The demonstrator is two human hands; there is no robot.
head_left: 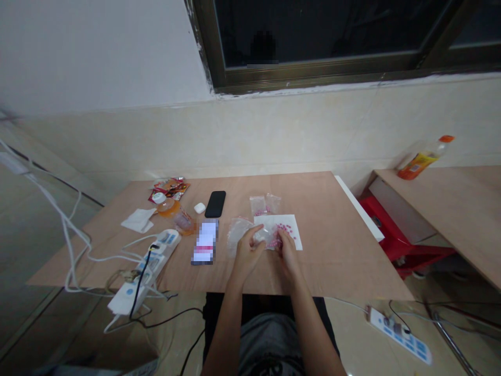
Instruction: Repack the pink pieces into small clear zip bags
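A clear plastic bag [260,234] is pinched in my left hand [248,247], over the left part of a white sheet of paper [296,241]. Small pink pieces [284,227] lie scattered on that paper; their kind is too small to make out. My right hand [288,248] is closed at the fingertips beside the pink pieces, and whatever it grips is hidden. Left of my left hand lie more clear bags [237,231]. Two small clear bags with pink bits, one of them a zip bag [257,204], rest just behind the paper.
To the left are a lit phone [205,242], a black phone [215,204], a white case [199,208], an orange drink bottle [177,215], tissue [139,220], snack packets [170,188] and a power strip [144,271] with trailing cables. Another bottle [425,159] stands on the right-hand table.
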